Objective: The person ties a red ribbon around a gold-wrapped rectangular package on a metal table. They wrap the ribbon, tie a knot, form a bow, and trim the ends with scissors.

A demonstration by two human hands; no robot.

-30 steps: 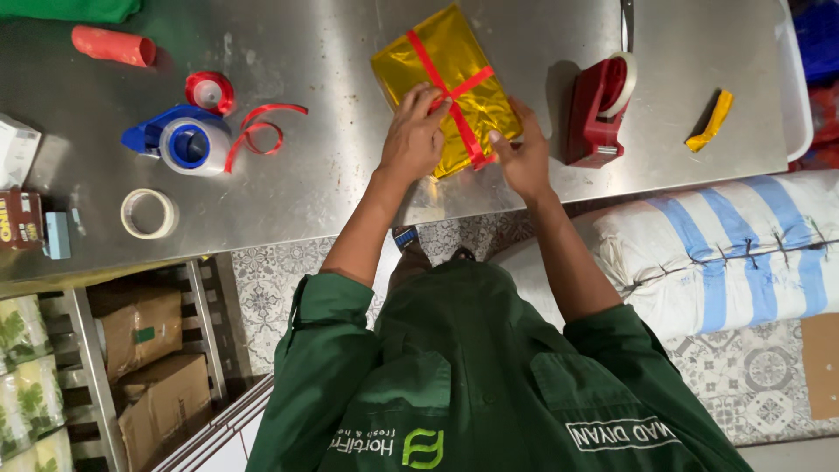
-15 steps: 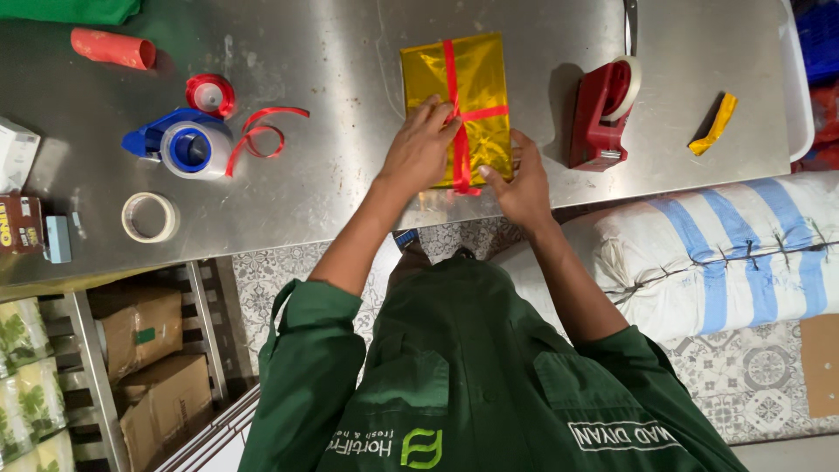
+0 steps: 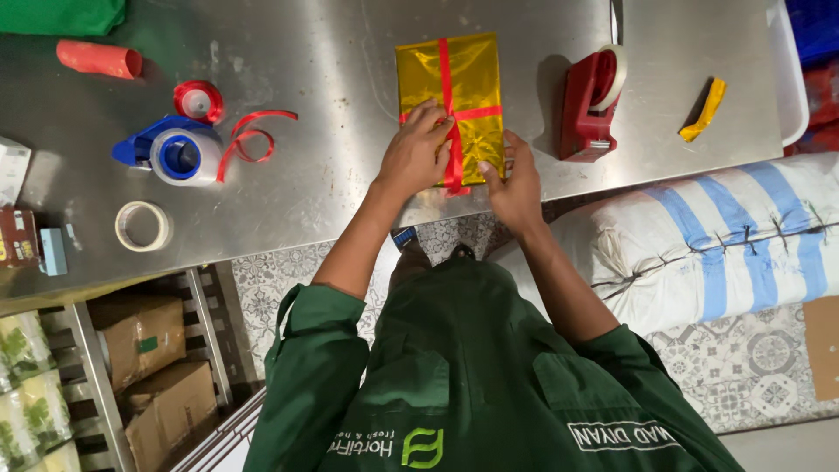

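Centrally, the gold gift box (image 3: 450, 96) lay on the steel table (image 3: 332, 175). Left hand (image 3: 417, 157) pinched its red ribbon (image 3: 454, 131); right hand (image 3: 516, 183) gripped the box's near edge.

The person wears a dark green work jacket. The sleeves are pushed up to the elbows, so the forearms are bare. The left hand (image 3: 418, 157) and the right hand (image 3: 516, 188) are bare too. Small light markings sit on the jacket.
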